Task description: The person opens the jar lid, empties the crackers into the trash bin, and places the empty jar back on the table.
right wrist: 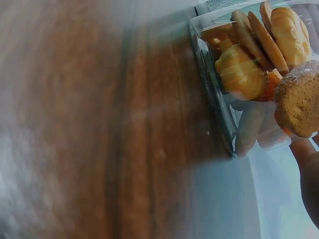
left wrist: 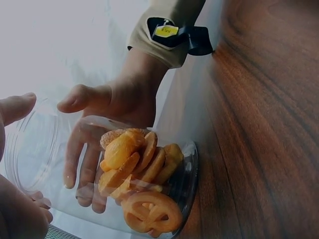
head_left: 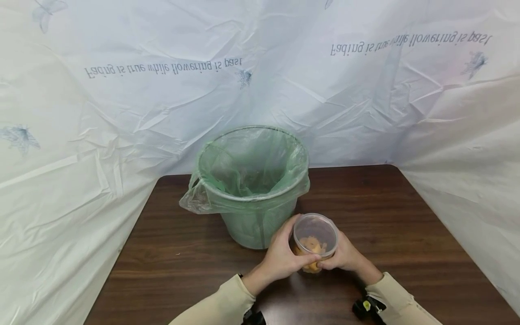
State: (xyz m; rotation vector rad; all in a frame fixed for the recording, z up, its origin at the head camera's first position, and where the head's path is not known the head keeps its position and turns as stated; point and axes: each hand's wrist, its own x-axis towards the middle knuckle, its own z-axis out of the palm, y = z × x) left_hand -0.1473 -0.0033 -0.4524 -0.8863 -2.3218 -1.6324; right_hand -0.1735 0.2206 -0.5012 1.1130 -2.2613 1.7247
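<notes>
We've got left hand (head_left: 281, 256) and right hand (head_left: 345, 253) both gripping the jar (head_left: 318, 228), cookies (head_left: 312, 245) inside; bin (head_left: 248, 231) with green bag (head_left: 205, 198) nearby.

The clear plastic jar (head_left: 325, 228) is round, with a ringed rim, held between both hands (head_left: 280, 255) above or on the tabletop (head_left: 162, 253); contact underneath is hard to tell. Its mouth end faces up. Golden-brown cookies (left wrist: 134, 159) fill its lower part in a loose heap: a pretzel-shaped cookie (left wrist: 152, 211) lies against the wall, and a coarse, grainy-topped cookie (right wrist: 299, 99) shows too.
</notes>
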